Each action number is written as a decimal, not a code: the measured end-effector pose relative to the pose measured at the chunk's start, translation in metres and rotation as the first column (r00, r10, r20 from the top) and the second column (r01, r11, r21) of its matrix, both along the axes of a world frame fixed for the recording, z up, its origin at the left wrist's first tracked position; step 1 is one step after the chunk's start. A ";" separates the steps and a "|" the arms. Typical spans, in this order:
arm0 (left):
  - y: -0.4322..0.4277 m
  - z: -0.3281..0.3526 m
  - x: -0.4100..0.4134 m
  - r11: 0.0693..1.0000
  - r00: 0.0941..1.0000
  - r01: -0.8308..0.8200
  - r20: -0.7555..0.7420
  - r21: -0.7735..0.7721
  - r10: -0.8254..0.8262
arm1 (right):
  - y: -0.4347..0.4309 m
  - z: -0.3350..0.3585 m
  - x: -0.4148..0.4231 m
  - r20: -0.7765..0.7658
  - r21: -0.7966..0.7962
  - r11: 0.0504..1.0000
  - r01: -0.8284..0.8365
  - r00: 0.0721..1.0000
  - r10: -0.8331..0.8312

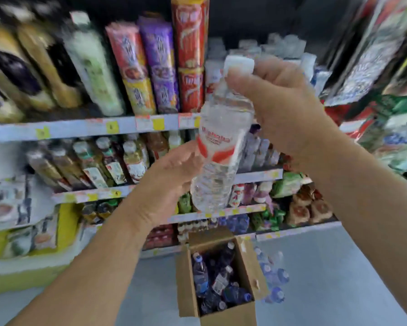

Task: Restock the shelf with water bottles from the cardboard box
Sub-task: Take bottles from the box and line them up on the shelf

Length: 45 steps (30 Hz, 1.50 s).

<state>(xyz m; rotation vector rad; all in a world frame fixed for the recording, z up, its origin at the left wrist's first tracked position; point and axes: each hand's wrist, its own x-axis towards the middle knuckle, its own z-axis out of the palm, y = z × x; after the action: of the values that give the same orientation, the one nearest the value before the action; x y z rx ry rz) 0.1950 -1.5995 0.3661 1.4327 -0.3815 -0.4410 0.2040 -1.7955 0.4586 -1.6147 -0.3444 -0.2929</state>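
A clear water bottle [221, 147] with a white cap and a red-and-white label hangs upright in front of the shelves. My right hand [275, 102] grips it at the neck, just under the cap. My left hand [172, 177] cups its lower body from the left, fingers touching the label. Below, on the floor, an open cardboard box [247, 311] holds several bottles lying in a heap. Behind the held bottle, on the upper shelf [85, 129], stand more water bottles [275, 50] with white caps.
Tall snack tubes and drink bottles fill the upper shelf to the left. Lower shelves carry small bottles and packets. Hanging snack bags [386, 55] crowd the right side. A wrapped pack of water bottles [272, 276] lies on the grey floor right of the box.
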 end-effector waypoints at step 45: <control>0.124 0.245 0.122 0.964 0.914 -0.237 0.309 -0.116 0.262 | 0.137 0.173 0.119 0.193 0.179 0.968 -0.177 0.971 0.142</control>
<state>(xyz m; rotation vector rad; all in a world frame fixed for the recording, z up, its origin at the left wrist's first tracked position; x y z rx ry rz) 0.3172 -1.4756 0.6109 1.4575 -0.4643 0.0198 0.3228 -1.6589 0.6313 -1.3621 -0.5640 -0.3379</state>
